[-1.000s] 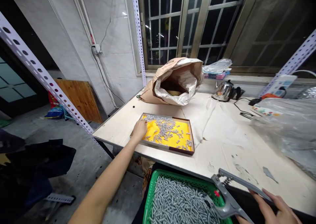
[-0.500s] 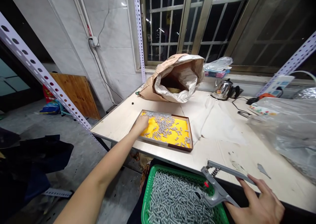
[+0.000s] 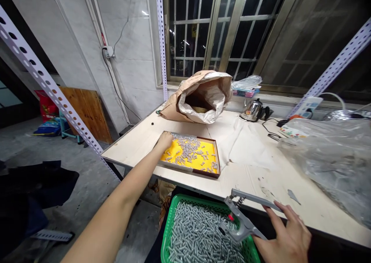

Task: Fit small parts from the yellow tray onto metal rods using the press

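Diagonally, hand tool [image 3: 245, 225] points up-left, held in right hand [image 3: 286, 232].

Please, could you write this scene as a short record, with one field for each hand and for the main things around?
Left hand: fingers curled, at left end of shallow tray; anything gripped is hidden
Right hand: holds grey tool with spring, handles spread
Tray: on table, yellow inside, scattered small metal pieces
Green basket: in front of table's near edge, holding many grey metal pins
Behind tray: paper bag, mouth open toward camera
Table's right side: metal kettle farther back, clear plastic bag nearer
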The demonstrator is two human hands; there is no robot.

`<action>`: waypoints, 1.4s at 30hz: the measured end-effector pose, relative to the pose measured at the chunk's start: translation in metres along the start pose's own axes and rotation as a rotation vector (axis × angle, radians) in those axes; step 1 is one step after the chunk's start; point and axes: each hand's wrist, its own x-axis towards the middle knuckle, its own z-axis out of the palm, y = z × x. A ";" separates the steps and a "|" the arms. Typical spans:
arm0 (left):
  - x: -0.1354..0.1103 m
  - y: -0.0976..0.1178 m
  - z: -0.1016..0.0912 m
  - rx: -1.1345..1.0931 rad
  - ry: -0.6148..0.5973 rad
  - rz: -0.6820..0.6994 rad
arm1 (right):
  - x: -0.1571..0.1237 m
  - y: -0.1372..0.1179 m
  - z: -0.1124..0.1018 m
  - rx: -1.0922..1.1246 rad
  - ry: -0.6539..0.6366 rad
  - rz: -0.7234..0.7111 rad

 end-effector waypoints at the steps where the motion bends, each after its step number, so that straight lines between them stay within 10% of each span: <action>1: 0.004 0.003 -0.001 0.004 -0.002 0.011 | -0.002 0.000 -0.001 -0.002 0.003 -0.006; 12: -0.024 0.003 0.015 -0.005 -0.023 0.053 | -0.026 0.009 -0.003 0.010 -0.091 0.049; 26: -0.002 0.015 -0.007 -0.427 0.073 -0.024 | -0.015 0.001 -0.004 0.009 -0.069 0.027; 33: -0.097 0.052 -0.014 -0.871 0.066 0.022 | 0.006 0.000 0.006 0.025 -0.122 0.005; 39: -0.193 0.107 -0.003 -1.676 -0.477 -0.016 | 0.033 -0.020 0.015 0.030 -0.199 -0.002; 42: -0.207 0.124 0.006 -1.736 -0.542 -0.138 | 0.035 -0.027 0.015 0.015 -0.209 -0.038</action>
